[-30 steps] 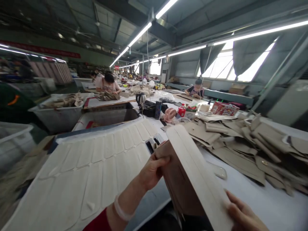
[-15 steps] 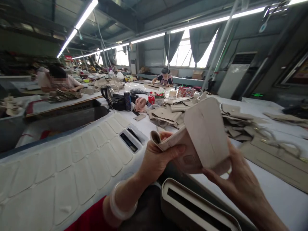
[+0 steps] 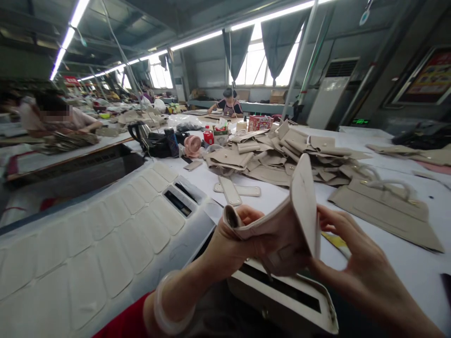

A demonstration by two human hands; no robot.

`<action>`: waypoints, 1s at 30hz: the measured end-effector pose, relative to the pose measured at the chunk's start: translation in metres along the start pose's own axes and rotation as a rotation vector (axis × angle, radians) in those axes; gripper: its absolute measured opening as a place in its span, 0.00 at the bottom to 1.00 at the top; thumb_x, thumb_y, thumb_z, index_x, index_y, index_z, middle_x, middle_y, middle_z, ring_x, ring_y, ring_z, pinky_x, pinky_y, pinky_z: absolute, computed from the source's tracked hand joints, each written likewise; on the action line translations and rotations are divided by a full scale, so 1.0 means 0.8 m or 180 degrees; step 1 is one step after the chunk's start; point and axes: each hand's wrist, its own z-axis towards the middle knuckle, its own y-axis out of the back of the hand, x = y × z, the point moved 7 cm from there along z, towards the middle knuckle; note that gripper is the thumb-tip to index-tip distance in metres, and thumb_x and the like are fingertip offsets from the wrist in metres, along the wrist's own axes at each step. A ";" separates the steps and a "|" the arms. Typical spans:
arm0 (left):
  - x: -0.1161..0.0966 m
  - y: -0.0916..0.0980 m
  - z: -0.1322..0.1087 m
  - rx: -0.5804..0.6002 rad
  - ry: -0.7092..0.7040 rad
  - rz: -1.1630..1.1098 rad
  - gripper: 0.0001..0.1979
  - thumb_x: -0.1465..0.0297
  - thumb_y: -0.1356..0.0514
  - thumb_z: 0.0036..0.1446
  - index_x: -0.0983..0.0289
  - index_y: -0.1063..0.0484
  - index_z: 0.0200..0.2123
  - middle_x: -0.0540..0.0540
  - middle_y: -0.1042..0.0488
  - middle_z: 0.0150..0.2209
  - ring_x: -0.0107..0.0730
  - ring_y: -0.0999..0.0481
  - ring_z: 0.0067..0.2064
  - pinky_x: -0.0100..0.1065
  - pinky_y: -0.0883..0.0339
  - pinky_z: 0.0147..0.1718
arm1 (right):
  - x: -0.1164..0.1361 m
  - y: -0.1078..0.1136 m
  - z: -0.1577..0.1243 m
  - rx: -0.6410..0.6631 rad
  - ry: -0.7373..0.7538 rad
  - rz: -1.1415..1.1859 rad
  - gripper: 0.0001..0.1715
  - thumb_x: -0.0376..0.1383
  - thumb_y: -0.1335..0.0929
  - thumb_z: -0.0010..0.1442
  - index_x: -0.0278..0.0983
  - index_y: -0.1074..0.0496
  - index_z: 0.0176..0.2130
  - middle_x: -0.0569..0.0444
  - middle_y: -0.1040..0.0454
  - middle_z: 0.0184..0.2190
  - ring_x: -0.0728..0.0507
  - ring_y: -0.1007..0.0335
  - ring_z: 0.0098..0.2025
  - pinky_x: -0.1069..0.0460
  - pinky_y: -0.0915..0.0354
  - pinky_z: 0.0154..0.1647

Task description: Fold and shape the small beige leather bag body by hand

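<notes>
Beige leather flap (image 3: 305, 206) points up, long axis near-vertical.

no legible txt, wall poster (image 3: 430, 74) at right & red box (image 3: 260, 123) print too blurred to read

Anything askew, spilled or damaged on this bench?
Nothing damaged or spilled. The beige cut panels lie in a loose overlapping heap on the white table, two beige strips crossed beside it. The left hand grips a curled beige panel; the right hand touches it.
</notes>
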 end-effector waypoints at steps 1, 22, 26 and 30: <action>0.007 0.004 0.000 0.0206 0.0174 0.0096 0.17 0.70 0.24 0.41 0.64 0.25 0.34 0.47 0.25 0.29 0.26 0.28 0.29 0.26 0.33 0.30 | -0.005 0.000 -0.004 0.0043 0.0016 -0.0102 0.40 0.53 0.29 0.53 0.49 0.40 0.61 0.53 0.32 0.53 0.37 0.32 0.51 0.43 0.32 0.49; 0.056 0.097 -0.016 -0.0256 -0.0070 0.2277 0.05 0.73 0.35 0.51 0.65 0.28 0.32 0.49 0.26 0.28 0.28 0.30 0.31 0.28 0.37 0.32 | -0.038 -0.069 -0.072 -0.0128 -0.0071 -0.0826 0.37 0.55 0.33 0.58 0.39 0.42 0.58 0.46 0.32 0.49 0.36 0.27 0.42 0.46 0.27 0.33; 0.085 0.098 -0.018 -0.0035 0.0204 0.2554 0.10 0.76 0.37 0.50 0.62 0.31 0.36 0.46 0.27 0.28 0.28 0.29 0.30 0.28 0.38 0.30 | -0.047 -0.077 -0.088 0.0075 -0.0103 -0.1132 0.35 0.53 0.37 0.62 0.37 0.44 0.60 0.42 0.35 0.53 0.34 0.29 0.48 0.45 0.26 0.37; 0.111 0.102 -0.023 0.0033 0.0186 0.2848 0.08 0.76 0.36 0.48 0.62 0.27 0.34 0.49 0.26 0.32 0.33 0.28 0.35 0.31 0.36 0.35 | -0.046 -0.070 -0.109 0.0067 0.0577 -0.1732 0.34 0.49 0.40 0.65 0.35 0.47 0.64 0.38 0.36 0.56 0.30 0.30 0.48 0.39 0.30 0.42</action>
